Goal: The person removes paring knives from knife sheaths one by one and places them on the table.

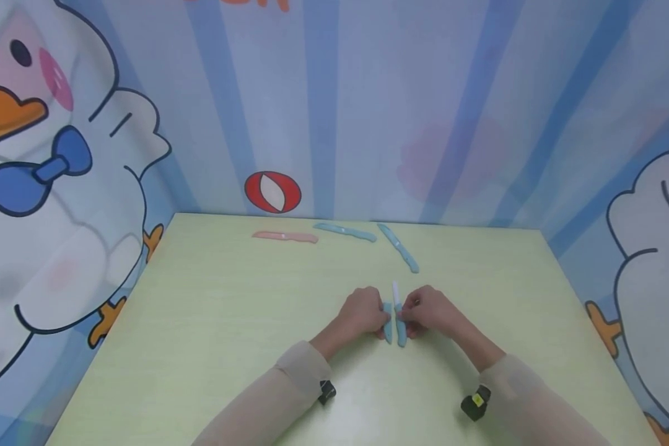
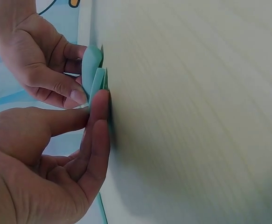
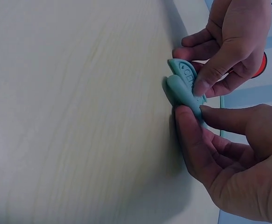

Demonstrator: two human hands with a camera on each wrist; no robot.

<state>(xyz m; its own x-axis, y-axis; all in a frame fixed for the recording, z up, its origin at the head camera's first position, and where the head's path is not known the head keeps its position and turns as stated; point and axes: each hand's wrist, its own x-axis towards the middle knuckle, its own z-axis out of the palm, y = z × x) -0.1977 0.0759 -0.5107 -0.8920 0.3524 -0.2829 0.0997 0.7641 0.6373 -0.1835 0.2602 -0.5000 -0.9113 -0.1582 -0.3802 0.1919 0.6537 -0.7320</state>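
My left hand (image 1: 364, 311) pinches a short teal knife sheath (image 1: 388, 331) between thumb and fingers, just above the table. Raised lettering shows on the sheath (image 3: 184, 72) in the right wrist view. Close to its right, my right hand (image 1: 432, 310) pinches a small knife (image 1: 402, 334) by its teal handle, the white blade bare and pointing to the far side. In the left wrist view the rounded handle (image 2: 92, 60) sits right beside the sheath (image 2: 97, 80); whether the two touch I cannot tell.
Along the far side of the pale yellow table (image 1: 212, 322) lie a pink knife (image 1: 285, 236), a teal knife (image 1: 345, 231) and another teal knife (image 1: 398, 248) set slantwise. A printed cloth wall (image 1: 368, 124) rises behind the table's far edge.
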